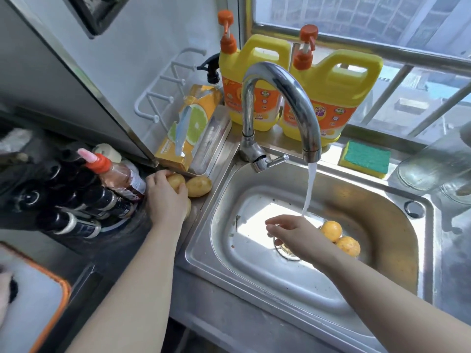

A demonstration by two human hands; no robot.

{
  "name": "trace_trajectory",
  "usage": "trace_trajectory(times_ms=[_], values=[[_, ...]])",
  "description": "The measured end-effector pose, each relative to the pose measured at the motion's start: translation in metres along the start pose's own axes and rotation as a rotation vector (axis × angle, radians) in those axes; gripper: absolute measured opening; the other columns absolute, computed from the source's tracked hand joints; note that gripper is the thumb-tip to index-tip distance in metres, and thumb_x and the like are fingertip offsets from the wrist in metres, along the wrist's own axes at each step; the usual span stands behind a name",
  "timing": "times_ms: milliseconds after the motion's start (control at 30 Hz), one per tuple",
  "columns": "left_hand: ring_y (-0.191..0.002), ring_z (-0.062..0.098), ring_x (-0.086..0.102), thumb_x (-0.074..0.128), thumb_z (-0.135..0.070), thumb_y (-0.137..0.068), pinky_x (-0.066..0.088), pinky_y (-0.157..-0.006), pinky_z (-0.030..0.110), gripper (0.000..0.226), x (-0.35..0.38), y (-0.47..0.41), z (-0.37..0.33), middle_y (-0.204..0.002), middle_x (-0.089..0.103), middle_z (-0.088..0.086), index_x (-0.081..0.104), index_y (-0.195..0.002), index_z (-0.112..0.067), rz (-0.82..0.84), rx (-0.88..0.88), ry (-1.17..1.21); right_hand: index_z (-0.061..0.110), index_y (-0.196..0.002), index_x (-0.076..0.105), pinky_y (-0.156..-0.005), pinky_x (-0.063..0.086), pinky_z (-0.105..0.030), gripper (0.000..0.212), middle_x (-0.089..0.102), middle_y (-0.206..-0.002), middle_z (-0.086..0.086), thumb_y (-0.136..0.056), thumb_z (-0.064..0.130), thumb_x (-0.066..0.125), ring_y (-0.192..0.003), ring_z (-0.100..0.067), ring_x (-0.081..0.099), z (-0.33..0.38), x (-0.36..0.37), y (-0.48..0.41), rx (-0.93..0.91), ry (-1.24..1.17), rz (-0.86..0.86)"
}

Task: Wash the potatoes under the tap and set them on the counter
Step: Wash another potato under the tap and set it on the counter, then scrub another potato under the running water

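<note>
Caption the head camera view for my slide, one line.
Left hand grips a potato on the counter; right hand hangs open in the sink beside two more potatoes.

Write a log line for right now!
left grip: holds potato on counter | right grip: open over sink | tap: running | two potatoes in sink

At upper centre I see 2 side by side: the left yellow plastic detergent jug [242,72] and the right yellow plastic detergent jug [336,82], both with orange pumps. A green-topped yellow sponge [365,159] lies right of them, an orange citrus-printed cardboard box [190,128] left, dark bottles [100,198] at the left edge.
</note>
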State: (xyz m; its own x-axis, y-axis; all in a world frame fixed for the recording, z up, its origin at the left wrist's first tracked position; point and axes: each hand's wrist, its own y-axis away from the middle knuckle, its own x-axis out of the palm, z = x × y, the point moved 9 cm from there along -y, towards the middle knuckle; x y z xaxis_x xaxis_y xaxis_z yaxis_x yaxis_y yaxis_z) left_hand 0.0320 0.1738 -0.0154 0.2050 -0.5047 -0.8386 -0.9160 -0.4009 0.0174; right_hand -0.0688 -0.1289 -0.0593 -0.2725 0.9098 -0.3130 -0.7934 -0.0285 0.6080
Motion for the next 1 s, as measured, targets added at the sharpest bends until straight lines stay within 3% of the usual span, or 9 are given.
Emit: trace_trajectory(times_ms=[167, 333, 500, 633, 767, 833, 900, 1000], values=[[-0.124, 0.038, 0.051, 0.06, -0.026, -0.095, 0.045, -0.093, 0.048, 0.046, 0.008, -0.004, 0.01, -0.139, 0.048, 0.017, 0.048, -0.137, -0.009, 0.052, -0.062, -0.048, 0.032, -0.103, 0.07, -0.086, 0.057, -0.045, 0.011, 0.075, -0.096, 0.005, -0.094, 0.033, 0.064, -0.08, -0.011, 0.071, 0.007, 0.008, -0.003, -0.011, 0.01, 0.018], [-0.135, 0.037, 0.042, 0.06, -0.027, -0.093, 0.039, -0.105, 0.05, 0.058, 0.019, -0.001, 0.012, -0.15, 0.041, 0.017, 0.04, -0.146, -0.011, 0.105, -0.047, -0.123, 0.027, -0.11, 0.071, -0.073, 0.051, -0.031, 0.017, 0.075, -0.099, 0.003, -0.095, 0.032, 0.063, -0.079, -0.011, 0.07, 0.012, 0.011, -0.004, -0.013, 0.011, 0.026], [-0.124, 0.037, 0.051, 0.063, -0.029, -0.089, 0.046, -0.099, 0.049, 0.06, 0.02, 0.005, 0.008, -0.143, 0.039, 0.012, 0.043, -0.145, -0.015, 0.076, -0.002, -0.175, 0.028, -0.109, 0.071, -0.078, 0.054, -0.035, 0.016, 0.076, -0.096, 0.005, -0.095, 0.031, 0.064, -0.079, -0.011, 0.071, 0.011, 0.009, -0.003, -0.01, 0.007, 0.008], [-0.128, 0.03, 0.047, 0.064, -0.026, -0.087, 0.04, -0.103, 0.048, 0.047, 0.003, 0.031, -0.017, -0.139, 0.048, 0.005, 0.057, -0.134, -0.02, -0.039, 0.12, -0.174, 0.027, -0.109, 0.071, -0.079, 0.054, -0.035, 0.015, 0.076, -0.096, 0.005, -0.096, 0.03, 0.063, -0.077, -0.011, 0.069, 0.008, 0.006, -0.002, 0.001, -0.01, 0.008], [-0.108, 0.029, 0.059, 0.065, -0.011, -0.082, 0.04, -0.094, 0.042, 0.028, 0.005, 0.091, -0.059, -0.117, 0.063, 0.003, 0.069, -0.109, -0.018, -0.108, 0.333, -0.057, 0.023, -0.11, 0.072, -0.072, 0.05, -0.029, 0.018, 0.075, -0.098, 0.003, -0.096, 0.03, 0.062, -0.08, -0.012, 0.069, -0.013, -0.005, 0.003, 0.04, 0.003, -0.008], [-0.103, 0.024, 0.061, 0.062, -0.011, -0.086, 0.045, -0.089, 0.04, 0.026, 0.029, 0.123, -0.082, -0.115, 0.064, -0.002, 0.069, -0.109, -0.02, 0.033, 0.441, 0.011, 0.021, -0.108, 0.073, -0.07, 0.048, -0.027, 0.019, 0.074, -0.102, 0.0, -0.096, 0.029, 0.061, -0.086, -0.017, 0.07, -0.035, -0.014, 0.005, 0.071, 0.056, -0.03], [-0.107, 0.017, 0.06, 0.055, -0.019, -0.095, 0.048, -0.09, 0.037, 0.026, 0.067, 0.152, -0.101, -0.123, 0.061, -0.009, 0.064, -0.119, -0.025, 0.309, 0.481, 0.003, 0.019, -0.109, 0.073, -0.077, 0.049, -0.029, 0.021, 0.073, -0.103, -0.002, -0.097, 0.03, 0.06, -0.093, -0.021, 0.069, -0.066, -0.026, 0.006, 0.121, 0.128, -0.069], [-0.117, 0.019, 0.057, 0.046, -0.037, -0.1, 0.046, -0.096, 0.038, 0.037, 0.134, 0.194, -0.102, -0.136, 0.053, -0.007, 0.051, -0.136, -0.029, 0.759, 0.496, -0.286, 0.015, -0.121, 0.07, -0.081, 0.048, -0.029, 0.031, 0.07, -0.109, -0.002, -0.097, 0.033, 0.059, -0.101, -0.022, 0.065, -0.124, -0.043, 0.004, 0.239, 0.262, -0.11]])
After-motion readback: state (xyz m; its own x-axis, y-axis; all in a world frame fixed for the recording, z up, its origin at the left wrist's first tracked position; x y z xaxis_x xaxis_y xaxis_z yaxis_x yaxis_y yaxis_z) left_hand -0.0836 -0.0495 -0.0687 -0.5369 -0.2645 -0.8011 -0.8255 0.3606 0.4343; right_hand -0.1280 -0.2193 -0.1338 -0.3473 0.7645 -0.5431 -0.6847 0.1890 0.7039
